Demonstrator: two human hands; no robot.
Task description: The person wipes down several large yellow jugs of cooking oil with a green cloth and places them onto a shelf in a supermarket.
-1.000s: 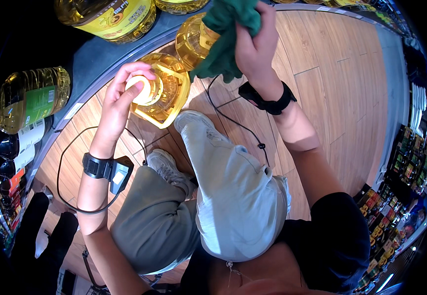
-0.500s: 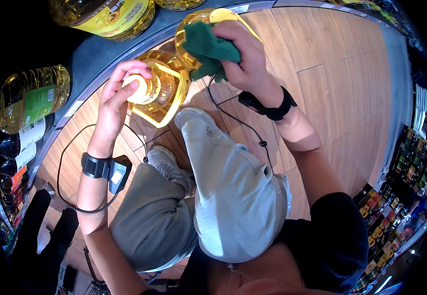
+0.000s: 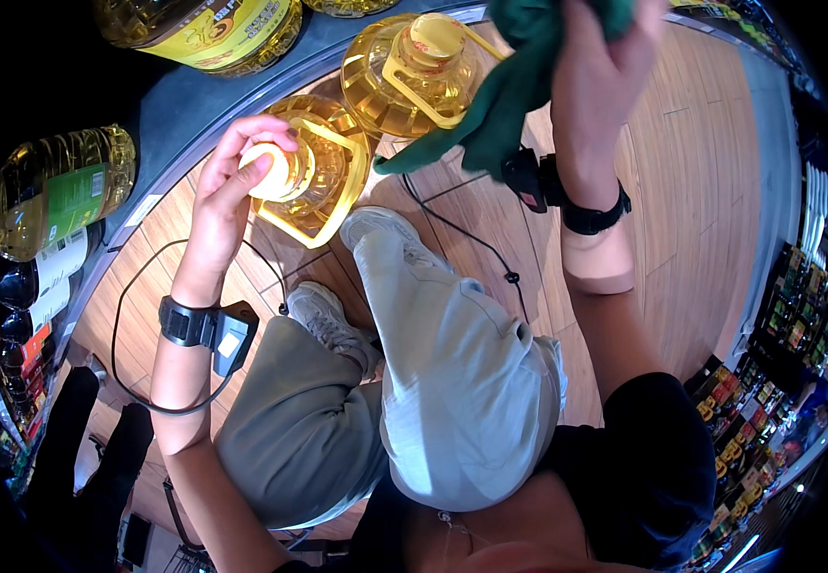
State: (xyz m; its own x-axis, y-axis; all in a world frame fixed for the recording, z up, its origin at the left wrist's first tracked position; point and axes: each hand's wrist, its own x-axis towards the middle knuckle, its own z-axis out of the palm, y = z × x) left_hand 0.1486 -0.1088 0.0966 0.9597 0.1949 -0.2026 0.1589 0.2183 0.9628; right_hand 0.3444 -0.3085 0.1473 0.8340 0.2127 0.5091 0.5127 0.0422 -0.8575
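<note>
My left hand [image 3: 232, 177] is closed round the yellow cap [image 3: 272, 174] of a large clear jug of golden oil [image 3: 342, 196] with a yellow handle, which stands on the floor. Just beyond it is a second oil jug [image 3: 373, 81], its cap [image 3: 436, 38] and yellow handle in full sight. My right hand [image 3: 605, 72], somewhat blurred, grips a dark green cloth [image 3: 504, 119] at the top of the view. One long corner of the cloth trails left in front of the second jug; I cannot tell whether it touches it.
A blue-grey shelf [image 3: 170, 105] curves round the far left and carries more oil bottles [image 3: 70, 186] and a big yellow-labelled jug [image 3: 228, 33]. Black cords run from my wrist straps over the wood-look floor [image 3: 662, 181]. Stocked shelves [image 3: 733, 420] line the right. A dark-clad person's legs [image 3: 80, 449] show lower left.
My right hand has lifted away from the second jug, up and to the right, taking the green cloth along and letting it hang out. The left hand stays on its cap.
</note>
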